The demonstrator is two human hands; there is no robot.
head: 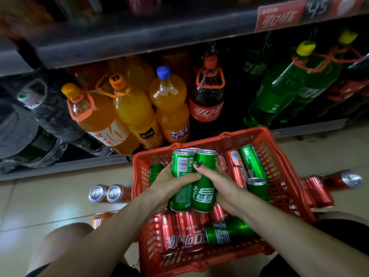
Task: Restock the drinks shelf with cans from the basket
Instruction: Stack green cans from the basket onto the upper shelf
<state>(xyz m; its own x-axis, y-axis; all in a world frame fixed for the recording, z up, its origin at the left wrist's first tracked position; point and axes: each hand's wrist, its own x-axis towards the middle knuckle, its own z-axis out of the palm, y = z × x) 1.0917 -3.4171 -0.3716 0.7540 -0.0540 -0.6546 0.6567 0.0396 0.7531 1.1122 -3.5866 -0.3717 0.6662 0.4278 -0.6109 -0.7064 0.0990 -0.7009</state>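
Observation:
A red plastic basket [283, 174] sits on the floor in front of me, holding several red cola cans [185, 230] and green soda cans [229, 230]. Above it, both my hands clasp a bunch of upright green cans [203, 176]. My left hand [169, 182] grips the left can from the side. My right hand [217, 180] wraps round the right can, thumb across its front. A third can top shows behind them. The drinks shelf [63, 166] lies just beyond the basket.
Large orange [131, 108], cola [207, 96] and green bottles [279, 92] fill the bottom shelf. Two orange cans [105, 193] lie on the tiled floor left of the basket, red cans [339, 180] lie to its right. My knees flank the basket.

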